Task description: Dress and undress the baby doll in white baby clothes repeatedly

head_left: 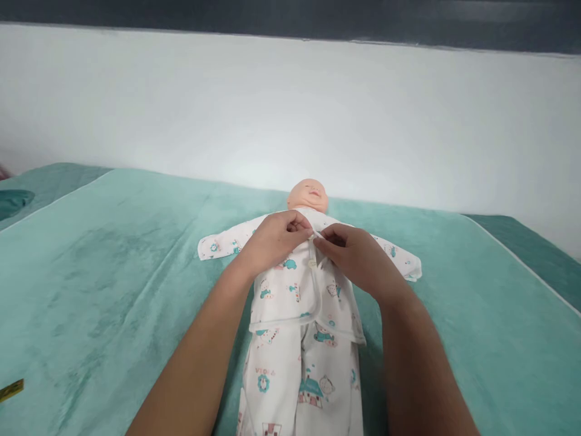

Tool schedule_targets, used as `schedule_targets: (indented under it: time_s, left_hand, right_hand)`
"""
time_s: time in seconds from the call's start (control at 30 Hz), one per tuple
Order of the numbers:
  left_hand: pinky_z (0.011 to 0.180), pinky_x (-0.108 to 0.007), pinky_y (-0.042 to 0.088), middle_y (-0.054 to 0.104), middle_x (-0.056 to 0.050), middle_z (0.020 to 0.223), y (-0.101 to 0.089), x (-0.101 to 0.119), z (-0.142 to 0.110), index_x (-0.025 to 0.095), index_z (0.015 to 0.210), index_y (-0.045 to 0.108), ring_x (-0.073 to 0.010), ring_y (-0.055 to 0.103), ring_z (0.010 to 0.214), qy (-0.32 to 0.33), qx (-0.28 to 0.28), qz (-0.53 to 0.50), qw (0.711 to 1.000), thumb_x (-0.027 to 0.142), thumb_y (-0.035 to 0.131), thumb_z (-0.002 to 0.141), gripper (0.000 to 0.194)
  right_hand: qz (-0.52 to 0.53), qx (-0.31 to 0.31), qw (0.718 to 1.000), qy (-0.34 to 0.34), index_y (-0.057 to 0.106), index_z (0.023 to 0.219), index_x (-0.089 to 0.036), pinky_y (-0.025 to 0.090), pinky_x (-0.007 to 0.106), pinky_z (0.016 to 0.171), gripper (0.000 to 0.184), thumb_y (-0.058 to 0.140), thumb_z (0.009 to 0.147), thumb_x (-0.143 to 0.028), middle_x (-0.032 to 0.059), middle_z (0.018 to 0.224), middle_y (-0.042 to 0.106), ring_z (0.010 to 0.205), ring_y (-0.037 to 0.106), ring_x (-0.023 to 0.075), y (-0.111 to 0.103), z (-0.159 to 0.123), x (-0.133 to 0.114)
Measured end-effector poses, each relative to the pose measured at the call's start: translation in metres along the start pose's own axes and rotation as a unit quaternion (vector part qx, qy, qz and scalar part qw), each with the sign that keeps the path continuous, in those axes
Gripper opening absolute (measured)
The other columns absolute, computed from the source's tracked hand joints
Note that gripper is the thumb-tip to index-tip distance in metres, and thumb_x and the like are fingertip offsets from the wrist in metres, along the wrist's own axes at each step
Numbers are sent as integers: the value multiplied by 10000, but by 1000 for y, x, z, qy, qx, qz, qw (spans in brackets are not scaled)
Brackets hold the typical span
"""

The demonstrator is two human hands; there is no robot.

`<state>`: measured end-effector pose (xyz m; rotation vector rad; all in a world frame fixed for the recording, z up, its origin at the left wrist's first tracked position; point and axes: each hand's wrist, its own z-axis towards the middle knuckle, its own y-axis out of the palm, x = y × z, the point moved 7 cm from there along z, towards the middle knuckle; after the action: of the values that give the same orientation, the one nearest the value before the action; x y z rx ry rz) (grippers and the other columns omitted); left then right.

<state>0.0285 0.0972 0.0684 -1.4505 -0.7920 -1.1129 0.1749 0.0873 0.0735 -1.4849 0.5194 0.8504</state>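
A baby doll [308,195] lies on its back with its head toward the wall. It wears a white printed jacket [284,297] and matching printed trousers [276,375]; the sleeves stretch out to both sides. At the upper chest, my left hand [278,237] pinches the jacket's front edge. Facing it, my right hand [351,251] grips the other front edge between thumb and fingers. The fingertips of both hands nearly meet at the front opening. A small pale button [312,263] shows just below them. Whatever lies between the fingertips is partly hidden.
A green blanket [136,254] spreads beneath the doll, with darker green bedding [535,248] at its sides. Behind stands a white wall [272,109] with a dark band on top. A small yellow strip [11,390] lies at the left edge.
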Motion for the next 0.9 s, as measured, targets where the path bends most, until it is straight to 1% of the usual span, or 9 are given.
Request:
schedule_targets:
  time_s: [0.13,0.2,0.27,0.4,0.53,0.6,0.7,0.77,0.9]
  left_hand:
    - [383,-202,304,496,15,658,1,-2,-1,206,761,636,-88,409,509,8,-2,6,1000,359,609,793,159]
    - [378,-202,294,470,20,638,2,-4,-2,208,772,644,-86,393,501,3,-11,-16,1000,375,633,783,167]
    - [379,-203,286,460,22,629,2,-6,-2,211,790,651,-83,381,495,-2,-19,-54,998,375,649,778,165]
    - [395,-213,271,472,24,621,0,-7,-1,218,825,662,-76,364,478,-2,-13,-132,991,376,651,794,161]
    - [387,-220,233,447,31,580,1,-10,1,215,823,678,-72,337,452,-11,-1,-134,991,393,665,791,181]
    - [391,-223,233,463,27,579,1,-11,1,212,817,681,-73,340,451,-13,0,-131,991,401,664,792,191]
    - [422,-226,261,535,15,623,3,-13,1,206,815,686,-76,378,473,-7,-3,-138,990,392,661,794,189]
    - [461,-227,302,581,8,661,4,-14,2,200,816,691,-82,424,508,0,-3,-144,990,377,664,794,181]
    - [603,-241,414,656,-11,768,4,-14,4,185,830,699,-108,543,651,16,-5,-169,985,344,682,785,166]
  right_hand:
    - [136,-31,990,28,588,675,-200,309,254,499,314,593,826,-475,-16,614,477,562,396,112,1,3,11]
    - [201,-35,979,28,607,676,-193,343,253,519,320,630,805,-486,-14,616,475,574,418,111,3,4,14]
    - [242,-32,969,26,632,689,-190,379,255,550,306,662,787,-478,-10,635,510,596,456,112,5,6,15]
    - [282,-28,958,35,637,693,-194,381,245,539,282,700,767,-459,-23,608,544,563,461,96,12,9,19]
    - [320,-41,946,38,677,761,-195,381,233,516,239,736,739,-425,-29,599,554,537,462,88,17,13,26]
    - [342,-44,938,37,691,783,-194,386,231,513,239,752,722,-417,-29,601,563,535,470,87,18,15,30]
    - [377,-46,924,42,696,784,-199,383,224,504,243,779,692,-408,-41,584,563,518,469,77,18,18,35]
    - [393,-49,917,49,699,783,-199,382,220,497,249,792,677,-404,-46,575,560,508,467,73,19,19,37]
    - [397,-50,915,51,708,790,-195,391,220,491,246,795,677,-396,-39,576,567,510,481,78,19,20,37]
